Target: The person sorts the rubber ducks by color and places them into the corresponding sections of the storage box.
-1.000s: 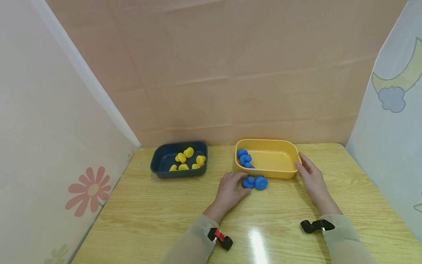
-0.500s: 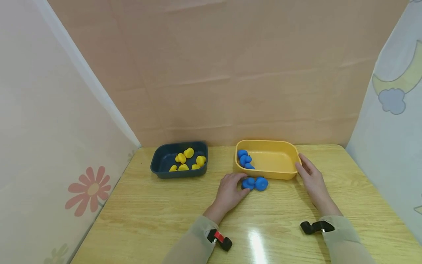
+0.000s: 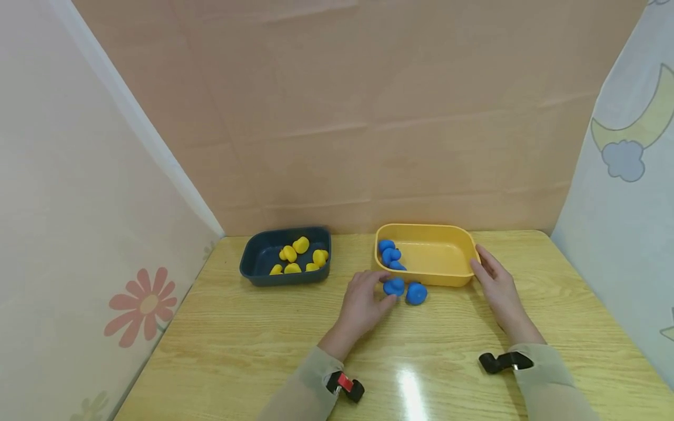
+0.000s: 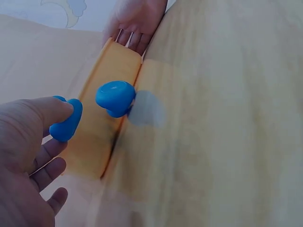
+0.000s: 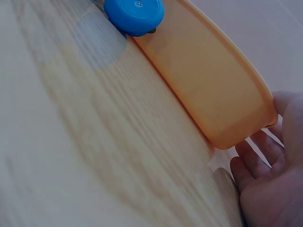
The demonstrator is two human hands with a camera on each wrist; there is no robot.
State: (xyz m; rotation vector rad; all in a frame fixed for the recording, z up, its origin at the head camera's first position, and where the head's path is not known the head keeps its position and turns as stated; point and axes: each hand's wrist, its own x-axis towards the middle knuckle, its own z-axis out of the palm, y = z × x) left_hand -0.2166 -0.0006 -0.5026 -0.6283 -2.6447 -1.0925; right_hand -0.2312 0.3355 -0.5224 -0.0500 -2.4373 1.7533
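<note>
From the head view, the left hand pinches a blue toy between thumb and fingertips, just off the near wall of the yellow tray; a second blue toy lies on the table just right of the pinched one, apart from the fingers; more blue toys sit in the tray's left end, just beyond the grip; the right hand rests with straight fingers against the tray's right end, holding nothing; well to the left of the left hand stands a dark tray with yellow toys in it.

From the left wrist view, the thumb and fingers are curled about the blue toy, which is held against the yellow tray's wall; the second blue toy sits just past the grip, touching that wall; the right hand shows at the tray's far end.

From the right wrist view, the right hand's fingers lie relaxed beside the tray's end; the loose blue toy lies well beyond them, against the wall.
</note>
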